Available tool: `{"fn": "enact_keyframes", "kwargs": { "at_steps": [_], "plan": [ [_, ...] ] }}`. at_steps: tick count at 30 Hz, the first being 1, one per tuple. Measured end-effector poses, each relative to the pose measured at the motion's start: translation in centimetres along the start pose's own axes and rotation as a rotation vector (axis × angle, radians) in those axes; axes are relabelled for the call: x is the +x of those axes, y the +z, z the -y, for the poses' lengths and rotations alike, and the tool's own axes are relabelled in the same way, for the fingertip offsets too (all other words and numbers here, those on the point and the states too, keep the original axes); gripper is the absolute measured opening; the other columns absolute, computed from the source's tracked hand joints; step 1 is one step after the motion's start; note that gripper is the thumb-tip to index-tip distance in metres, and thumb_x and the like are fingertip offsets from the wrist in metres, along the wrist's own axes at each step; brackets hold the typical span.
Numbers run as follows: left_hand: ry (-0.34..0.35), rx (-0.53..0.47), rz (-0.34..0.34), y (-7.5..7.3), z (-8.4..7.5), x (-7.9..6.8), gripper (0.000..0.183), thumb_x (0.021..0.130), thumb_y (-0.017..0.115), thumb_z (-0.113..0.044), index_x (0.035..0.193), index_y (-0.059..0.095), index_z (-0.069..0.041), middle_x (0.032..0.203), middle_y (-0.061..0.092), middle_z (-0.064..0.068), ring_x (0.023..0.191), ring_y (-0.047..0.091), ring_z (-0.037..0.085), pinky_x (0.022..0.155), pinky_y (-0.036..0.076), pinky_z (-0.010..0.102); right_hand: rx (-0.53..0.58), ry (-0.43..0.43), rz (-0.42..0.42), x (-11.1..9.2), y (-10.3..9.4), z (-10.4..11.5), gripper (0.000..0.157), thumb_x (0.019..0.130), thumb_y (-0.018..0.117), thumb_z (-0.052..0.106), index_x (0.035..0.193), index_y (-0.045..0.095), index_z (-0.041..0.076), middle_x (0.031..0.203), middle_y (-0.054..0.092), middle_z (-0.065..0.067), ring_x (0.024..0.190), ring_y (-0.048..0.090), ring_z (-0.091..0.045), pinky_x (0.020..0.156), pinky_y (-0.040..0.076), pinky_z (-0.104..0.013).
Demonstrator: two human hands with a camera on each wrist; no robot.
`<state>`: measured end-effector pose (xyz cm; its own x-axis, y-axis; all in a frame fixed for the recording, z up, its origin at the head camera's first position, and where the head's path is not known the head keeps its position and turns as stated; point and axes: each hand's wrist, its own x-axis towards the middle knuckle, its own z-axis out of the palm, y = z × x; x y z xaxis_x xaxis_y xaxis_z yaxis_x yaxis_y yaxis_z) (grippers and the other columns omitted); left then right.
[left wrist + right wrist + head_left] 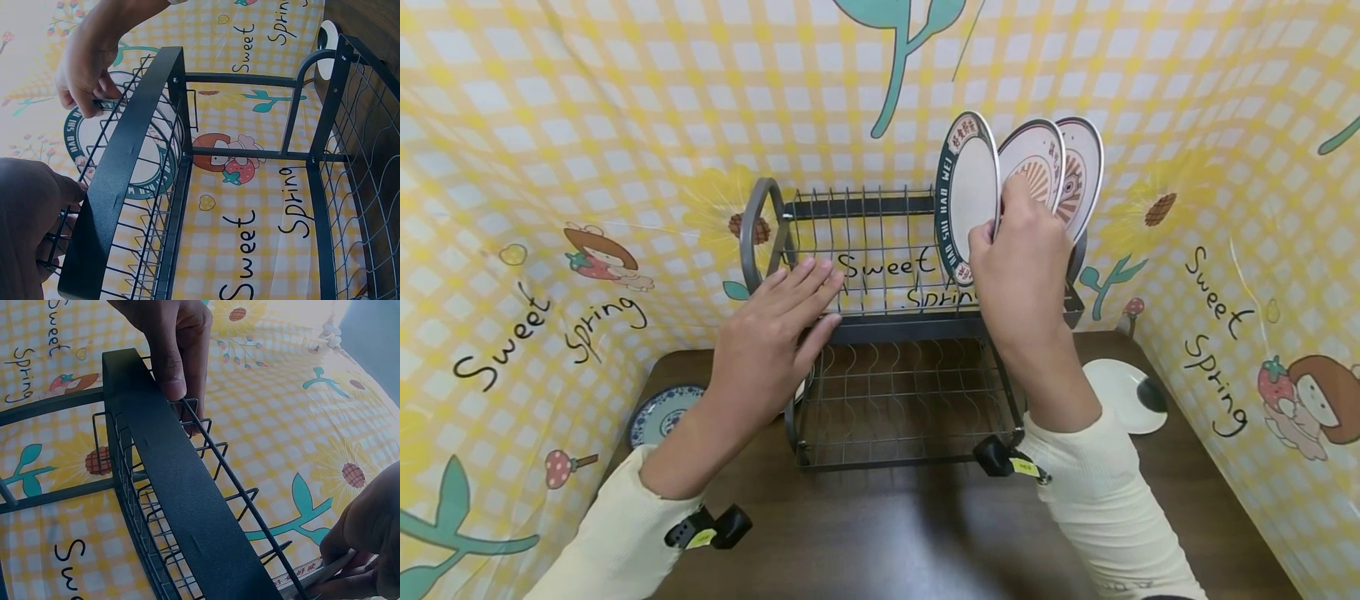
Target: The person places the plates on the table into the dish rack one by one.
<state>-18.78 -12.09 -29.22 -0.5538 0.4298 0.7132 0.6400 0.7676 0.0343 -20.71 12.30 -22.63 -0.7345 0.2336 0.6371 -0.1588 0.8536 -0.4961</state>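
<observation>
A two-tier dark metal dish rack (pixel 895 331) stands against the patterned cloth. My right hand (pixel 1026 271) pinches the edge of a white plate (pixel 973 208) with a dark green lettered rim, upright in the upper tier. Behind and to the right of it stand two more upright plates, one with a fan-like red pattern (pixel 1033 150) and one with a red-brown print (pixel 1086 167). My left hand (pixel 771 333) rests on the upper tier's left front, its fingers stretched over the wires. In the left wrist view, wires partly cover the green-rimmed plate (pixel 140 162).
On the brown table (pixel 865 525), a blue-patterned plate (pixel 658 417) lies left of the rack. A white plate with a black patch (pixel 1123 396) lies to its right. Checked yellow cloth (pixel 647 125) encloses the back and both sides. The lower tier (pixel 910 392) has wavy wires.
</observation>
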Motion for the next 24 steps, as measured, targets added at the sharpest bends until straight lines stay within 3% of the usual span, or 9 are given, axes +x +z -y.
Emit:
{"fn": "enact_keyframes", "kwargs": {
  "at_steps": [12,24],
  "plan": [
    [-0.007,-0.003,0.004,-0.1,-0.1,0.1,0.046,0.092,0.065,-0.027,0.136,0.056,-0.016,0.139,0.054,0.005,0.132,0.049,0.022,0.116,0.034,0.039,-0.030,0.082,0.058,0.3,-0.7,0.1,0.025,0.094,0.054,0.010,0.108,0.059,-0.010,0.105,0.067,-0.031,0.097,0.068,-0.041,0.081,0.059,-0.048],
    [-0.015,-0.013,0.000,0.0,-0.1,0.1,0.045,0.092,0.065,-0.026,0.135,0.056,-0.017,0.139,0.054,0.004,0.132,0.049,0.021,0.116,0.034,0.039,-0.102,0.089,0.130,0.0,-1.3,0.4,0.043,0.099,0.054,0.025,0.109,0.059,-0.017,0.099,0.065,-0.036,0.092,0.067,-0.045,0.072,0.060,-0.048]
  ]
}}
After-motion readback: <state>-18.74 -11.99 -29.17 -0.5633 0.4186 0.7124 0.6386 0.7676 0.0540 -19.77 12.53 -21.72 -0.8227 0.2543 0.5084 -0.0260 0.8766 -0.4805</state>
